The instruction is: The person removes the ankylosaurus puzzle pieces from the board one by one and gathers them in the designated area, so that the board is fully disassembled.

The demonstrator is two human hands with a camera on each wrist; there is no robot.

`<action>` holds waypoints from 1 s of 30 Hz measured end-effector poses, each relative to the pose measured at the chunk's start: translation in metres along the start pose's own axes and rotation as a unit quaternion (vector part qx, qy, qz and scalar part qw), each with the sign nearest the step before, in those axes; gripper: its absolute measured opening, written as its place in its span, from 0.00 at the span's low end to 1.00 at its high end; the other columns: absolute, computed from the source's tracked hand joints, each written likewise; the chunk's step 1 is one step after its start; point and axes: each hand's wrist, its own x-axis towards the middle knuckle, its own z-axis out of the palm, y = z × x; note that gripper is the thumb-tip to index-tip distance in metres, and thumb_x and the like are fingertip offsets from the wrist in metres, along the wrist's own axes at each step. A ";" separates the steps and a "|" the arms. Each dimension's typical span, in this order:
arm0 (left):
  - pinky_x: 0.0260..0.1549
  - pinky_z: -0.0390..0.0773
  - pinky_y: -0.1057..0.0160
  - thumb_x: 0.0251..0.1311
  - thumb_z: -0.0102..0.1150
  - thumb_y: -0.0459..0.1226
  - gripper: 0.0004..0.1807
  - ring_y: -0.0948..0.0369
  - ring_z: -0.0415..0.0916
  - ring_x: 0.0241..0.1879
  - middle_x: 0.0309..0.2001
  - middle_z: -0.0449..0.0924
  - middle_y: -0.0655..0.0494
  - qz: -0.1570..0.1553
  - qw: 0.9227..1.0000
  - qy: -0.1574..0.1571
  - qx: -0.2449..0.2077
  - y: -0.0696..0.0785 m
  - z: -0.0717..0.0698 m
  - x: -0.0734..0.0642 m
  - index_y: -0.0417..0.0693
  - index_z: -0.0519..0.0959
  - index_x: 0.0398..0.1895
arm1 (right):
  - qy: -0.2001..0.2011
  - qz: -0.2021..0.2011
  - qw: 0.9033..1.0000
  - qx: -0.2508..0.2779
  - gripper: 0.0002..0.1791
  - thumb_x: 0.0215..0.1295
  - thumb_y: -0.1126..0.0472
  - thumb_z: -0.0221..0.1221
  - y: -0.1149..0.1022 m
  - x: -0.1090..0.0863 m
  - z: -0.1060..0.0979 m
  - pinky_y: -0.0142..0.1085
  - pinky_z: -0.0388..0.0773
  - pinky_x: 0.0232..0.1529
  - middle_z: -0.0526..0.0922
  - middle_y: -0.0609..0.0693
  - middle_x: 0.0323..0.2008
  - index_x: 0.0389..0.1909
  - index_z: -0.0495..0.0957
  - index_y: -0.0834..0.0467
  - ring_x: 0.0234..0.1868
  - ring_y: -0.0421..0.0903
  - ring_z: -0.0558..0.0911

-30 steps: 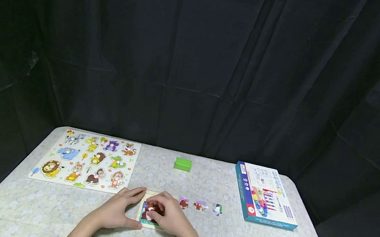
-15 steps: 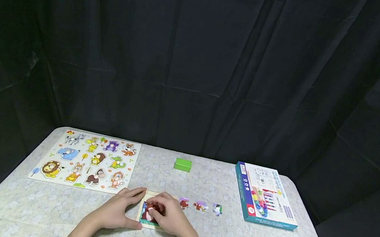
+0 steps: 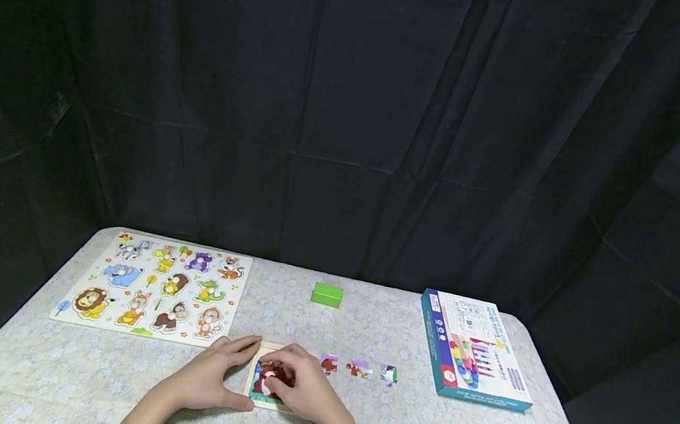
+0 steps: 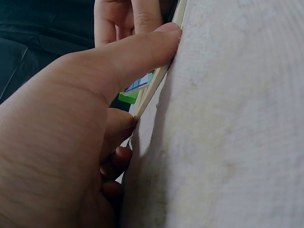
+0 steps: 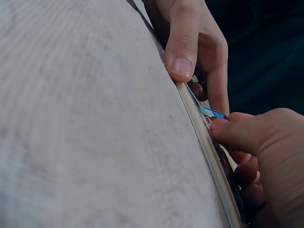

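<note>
A small wooden-framed jigsaw puzzle (image 3: pixel 273 346) with a brown animal picture lies flat before me. My left hand (image 3: pixel 203 377) grips its frame by the left side, index finger at the far corner and thumb at the near one. In the left wrist view the thumb presses on the frame's pale edge (image 4: pixel 153 90). My right hand (image 3: pixel 307 387) reaches over the puzzle from the right, thumb and fingers pinching a puzzle piece (image 5: pixel 213 112). In both wrist views that piece is tilted up from the frame, showing a blue part; my right fingers hide most of it.
Three loose jigsaw pieces, left (image 3: pixel 328 363), middle (image 3: pixel 360 369) and right (image 3: pixel 389 375), lie in a row right of the frame. A large animal puzzle board (image 3: pixel 151 286) is at the left, a green block (image 3: pixel 327 294) behind, a flat box (image 3: pixel 474 352) at the right.
My right fingers shift very slightly over the puzzle. The left hand, the frame and the loose pieces stay where they were.
</note>
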 end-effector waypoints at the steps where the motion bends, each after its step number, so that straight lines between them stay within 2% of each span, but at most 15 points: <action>1: 0.69 0.68 0.35 0.48 0.81 0.58 0.57 0.50 0.67 0.67 0.81 0.64 0.49 0.000 1.000 -0.001 -0.001 0.000 0.000 0.000 0.40 0.69 0.78 | -0.001 0.000 1.000 0.001 0.16 0.68 0.64 0.70 0.000 0.000 0.000 0.28 0.72 0.38 0.83 0.44 0.44 0.55 0.88 0.51 0.36 0.33 0.72; 5: 0.68 0.68 0.35 0.49 0.81 0.58 0.57 0.50 0.67 0.67 0.81 0.64 0.50 -0.001 1.000 -0.003 -0.004 0.001 -0.001 0.000 0.40 0.69 0.78 | -0.007 0.000 1.000 0.000 0.16 0.68 0.62 0.71 0.000 0.000 -0.001 0.26 0.69 0.33 0.83 0.44 0.43 0.56 0.88 0.52 0.31 0.32 0.69; 9: 0.67 0.71 0.38 0.49 0.81 0.59 0.57 0.55 0.68 0.63 0.81 0.64 0.51 -0.001 1.000 -0.002 0.002 0.001 -0.002 -0.001 0.40 0.69 0.78 | -0.011 0.001 1.000 -0.004 0.17 0.69 0.61 0.70 0.000 0.000 -0.001 0.26 0.70 0.34 0.83 0.45 0.46 0.57 0.88 0.53 0.32 0.32 0.69; 13: 0.67 0.70 0.38 0.48 0.81 0.59 0.57 0.56 0.68 0.63 0.81 0.64 0.52 -0.004 1.000 -0.003 0.001 0.001 -0.001 -0.001 0.41 0.69 0.78 | -0.016 0.005 1.000 -0.003 0.17 0.71 0.60 0.69 0.000 0.000 -0.002 0.27 0.70 0.35 0.83 0.46 0.47 0.59 0.88 0.54 0.33 0.32 0.69; 21: 0.68 0.68 0.34 0.48 0.81 0.59 0.57 0.49 0.66 0.69 0.81 0.63 0.51 -0.004 1.000 -0.005 -0.007 -0.003 0.000 0.000 0.41 0.69 0.79 | -0.010 0.017 1.000 -0.010 0.17 0.71 0.60 0.69 0.000 0.001 -0.001 0.28 0.70 0.35 0.84 0.44 0.46 0.58 0.87 0.54 0.33 0.33 0.70; 30: 0.69 0.68 0.34 0.49 0.81 0.59 0.57 0.48 0.66 0.68 0.81 0.64 0.50 0.001 1.000 -0.005 -0.007 -0.003 0.000 0.001 0.40 0.69 0.79 | -0.010 0.012 1.000 0.016 0.16 0.72 0.61 0.68 -0.005 0.001 -0.006 0.27 0.74 0.33 0.85 0.47 0.48 0.58 0.86 0.57 0.32 0.31 0.73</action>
